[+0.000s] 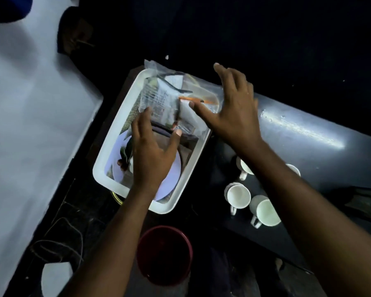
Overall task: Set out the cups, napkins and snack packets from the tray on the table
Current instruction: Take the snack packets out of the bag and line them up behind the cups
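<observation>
A white rectangular tray (107, 159) sits at the dark table's (308, 129) left end. Clear snack packets (163, 97) lie piled in its far half, over a white plate (174, 174) and dark items beneath. My left hand (152, 155) hovers over the tray's middle, fingers spread, thumb and fingertips touching the near edge of the packets. My right hand (234, 108) rests flat on the right side of the packets, fingers apart. Neither hand's grip looks closed. Several white cups stand on the table right of the tray, among them a near cup (238, 197) and another cup (266, 211).
A dark red bucket (164, 255) stands on the floor below the tray. A large pale surface (30, 116) fills the left side. The room is dim and the far area is black. Cords (58, 243) lie on the floor at lower left.
</observation>
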